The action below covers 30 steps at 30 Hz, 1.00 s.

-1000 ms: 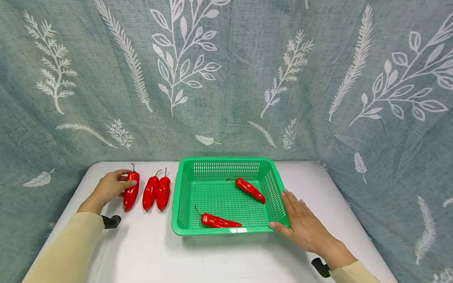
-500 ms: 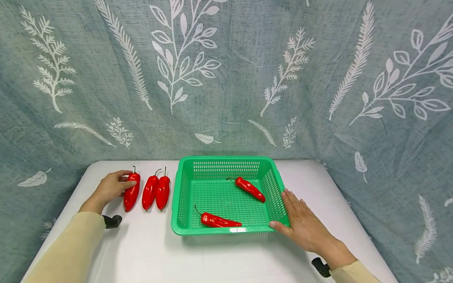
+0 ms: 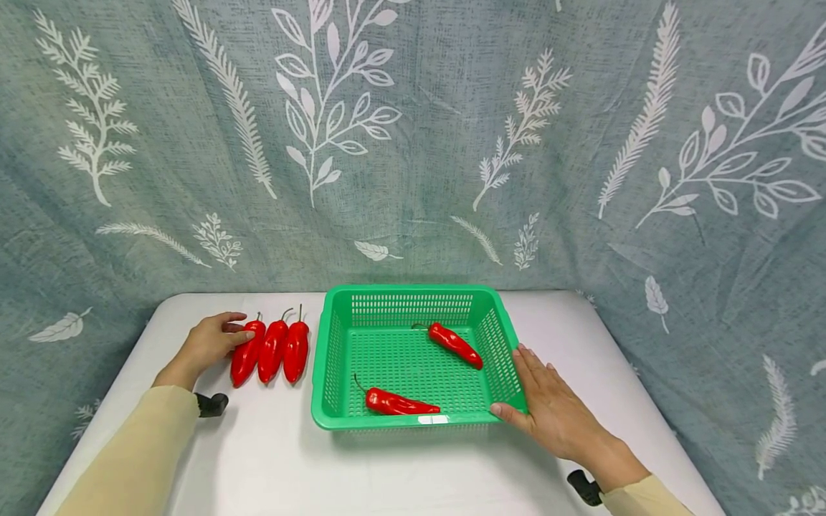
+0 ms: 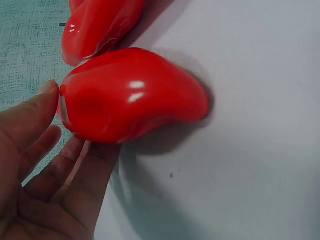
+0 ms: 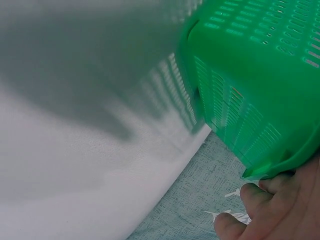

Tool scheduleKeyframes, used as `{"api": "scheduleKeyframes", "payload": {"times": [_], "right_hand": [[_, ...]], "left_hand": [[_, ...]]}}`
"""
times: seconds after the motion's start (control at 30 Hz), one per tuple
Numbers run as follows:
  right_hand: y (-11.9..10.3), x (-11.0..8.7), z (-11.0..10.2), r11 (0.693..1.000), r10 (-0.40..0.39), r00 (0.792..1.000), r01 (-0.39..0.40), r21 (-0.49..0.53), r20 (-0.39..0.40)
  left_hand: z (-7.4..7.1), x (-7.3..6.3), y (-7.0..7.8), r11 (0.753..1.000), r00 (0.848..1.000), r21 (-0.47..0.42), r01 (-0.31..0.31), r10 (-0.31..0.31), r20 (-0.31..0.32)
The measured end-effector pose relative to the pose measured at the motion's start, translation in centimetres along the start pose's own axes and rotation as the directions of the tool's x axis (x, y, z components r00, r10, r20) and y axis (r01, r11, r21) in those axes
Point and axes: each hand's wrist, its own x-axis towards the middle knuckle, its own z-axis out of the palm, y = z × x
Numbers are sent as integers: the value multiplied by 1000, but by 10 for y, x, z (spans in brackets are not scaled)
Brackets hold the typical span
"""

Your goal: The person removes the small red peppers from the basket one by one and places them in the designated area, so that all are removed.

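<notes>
My left hand [image 3: 206, 342] pinches a red chili pepper [image 3: 244, 363] on the left of the table, thumb at its stem end and fingers along its outer side. In the left wrist view the pepper [image 4: 130, 95] lies on the white cloth with another red pepper [image 4: 102, 30] right beside it. Two more red chili peppers, a middle one [image 3: 273, 351] and a right one [image 3: 296, 352], lie in line with it, stems away from me. My right hand [image 3: 558, 416] rests with straight fingers on the right side of a green plastic basket [image 3: 413, 291], thumb over its front corner.
Inside the basket lie two red peppers, one toward the back right [image 3: 455, 345] and one along the front wall [image 3: 400, 403]. The white table [image 3: 400, 480] ends at a grey-green leaf-patterned curtain [image 3: 426, 158] behind and at both sides.
My left hand has slid its pepper to the right, up against the middle pepper, closing the gap between them. The right hand and the basket have stayed put.
</notes>
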Motion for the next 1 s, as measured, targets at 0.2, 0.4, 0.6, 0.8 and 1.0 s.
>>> {"api": "scheduleKeyframes", "payload": {"times": [0.2, 0.4, 0.6, 0.8, 1.0], "right_hand": [[-1, 0, 0, 1000, -3, 1000, 3, 1, -6], [-1, 0, 0, 1000, -7, 1000, 7, 7, -6], [0, 0, -1, 1000, -3, 1000, 3, 8, 0], [0, 0, -1, 1000, -1, 1000, 1, 14, 7], [-1, 0, -1, 1000, -10, 1000, 10, 9, -4]], "left_hand": [[-1, -3, 0, 1000, 1000, 7, -17, 16, 12], [-1, -8, 2, 1000, 998, 19, -22, 21, 55], [1, -10, 4, 999, 999, 34, -23, 22, 31], [4, -8, 5, 999, 1000, 32, -20, 19, 13], [5, -7, 6, 999, 1000, 32, -25, 25, 19]]}}
